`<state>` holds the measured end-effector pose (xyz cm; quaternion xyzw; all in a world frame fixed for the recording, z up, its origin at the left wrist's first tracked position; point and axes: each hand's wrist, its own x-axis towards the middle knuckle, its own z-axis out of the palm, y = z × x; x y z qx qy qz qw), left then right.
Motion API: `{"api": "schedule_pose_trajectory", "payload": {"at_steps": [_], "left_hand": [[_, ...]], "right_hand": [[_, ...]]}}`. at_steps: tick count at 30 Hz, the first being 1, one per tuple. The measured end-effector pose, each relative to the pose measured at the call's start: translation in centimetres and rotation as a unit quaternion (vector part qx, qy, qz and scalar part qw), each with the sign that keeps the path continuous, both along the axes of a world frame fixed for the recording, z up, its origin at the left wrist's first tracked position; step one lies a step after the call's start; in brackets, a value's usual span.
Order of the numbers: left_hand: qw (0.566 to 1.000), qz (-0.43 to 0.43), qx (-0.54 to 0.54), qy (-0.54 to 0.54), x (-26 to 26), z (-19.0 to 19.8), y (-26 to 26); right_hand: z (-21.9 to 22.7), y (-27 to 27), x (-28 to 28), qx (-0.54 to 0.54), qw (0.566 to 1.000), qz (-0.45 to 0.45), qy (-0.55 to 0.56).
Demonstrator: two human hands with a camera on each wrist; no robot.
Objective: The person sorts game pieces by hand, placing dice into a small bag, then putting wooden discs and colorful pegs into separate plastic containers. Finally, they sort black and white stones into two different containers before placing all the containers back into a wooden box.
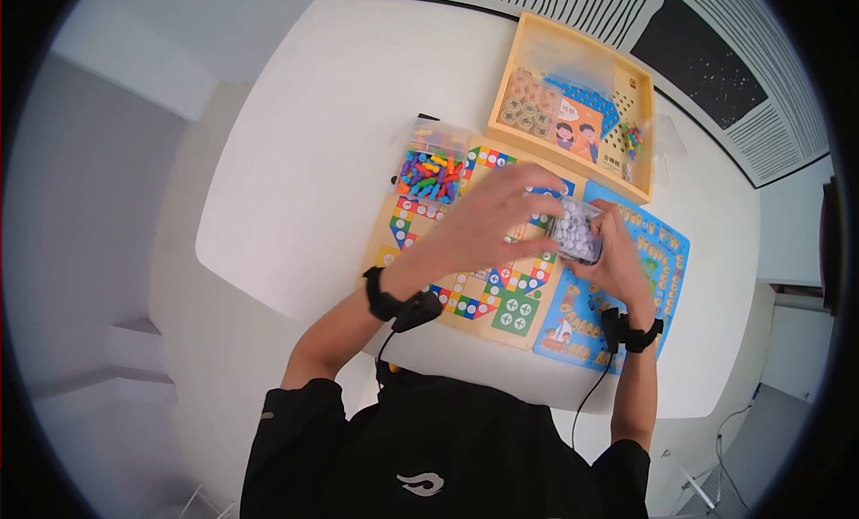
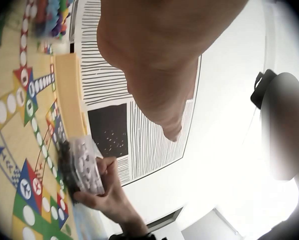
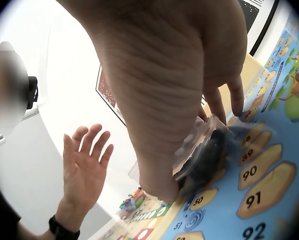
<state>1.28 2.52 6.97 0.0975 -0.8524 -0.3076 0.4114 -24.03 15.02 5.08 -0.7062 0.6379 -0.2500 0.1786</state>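
My right hand [image 1: 617,255] grips a clear plastic box [image 1: 575,230] from its right side, over the seam between two boards. White pieces fill the side seen from above, and dark pieces show along its lower part in the right wrist view [image 3: 204,155]. Left of the box, my left hand [image 1: 483,219] is raised with spread, slightly bent fingers and holds nothing; its fingertips are close to the box's left edge. In the right wrist view the left hand [image 3: 84,170] shows an empty palm. Under the hands lies a colourful board with circles [image 1: 465,327].
A clear box of colourful pegs [image 1: 429,177] rests on the board's upper left. A blue numbered board [image 1: 559,344] lies at the right. Behind them stands a wooden tray [image 1: 573,168] with round discs [image 1: 528,105], a card with cartoon figures [image 1: 577,130] and small bags.
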Motion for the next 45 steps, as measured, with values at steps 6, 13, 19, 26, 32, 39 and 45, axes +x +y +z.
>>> {"api": "schedule_pose_trajectory", "payload": {"at_steps": [6, 13, 19, 26, 32, 39, 45], "left_hand": [[0.967, 0.228, -0.019, -0.116, 8.6, 0.6, -5.3], [0.941, 0.149, 0.136, -0.273, 9.4, -2.0, -5.1], [0.955, 0.139, 0.052, -0.258, 10.0, -4.1, -6.1], [0.906, 0.122, -0.001, -0.405, 10.1, -0.1, -7.3], [0.868, 0.115, -0.104, -0.472, 9.4, 0.4, -7.8], [0.861, 0.092, -0.245, -0.436, 10.0, -2.0, -9.7], [0.845, 0.052, -0.173, -0.503, 7.2, 2.5, -9.4]], "right_hand": [[-0.1, 0.2, 0.1, 0.006, 1.0, -0.02, 0.019], [0.2, 0.4, 0.4, 0.018, 0.999, -0.041, 0.011], [-0.2, 0.4, 0.1, -0.009, 0.999, -0.026, 0.016], [-0.3, 0.6, 0.0, -0.004, 0.999, -0.032, 0.015], [-0.7, 0.8, -0.2, -0.045, 0.999, -0.025, 0.01], [-1.1, 1.1, -0.4, -0.043, 0.999, -0.025, 0.017], [-2.4, 1.1, -1.2, -0.092, 0.996, 0.002, -0.019]]}}
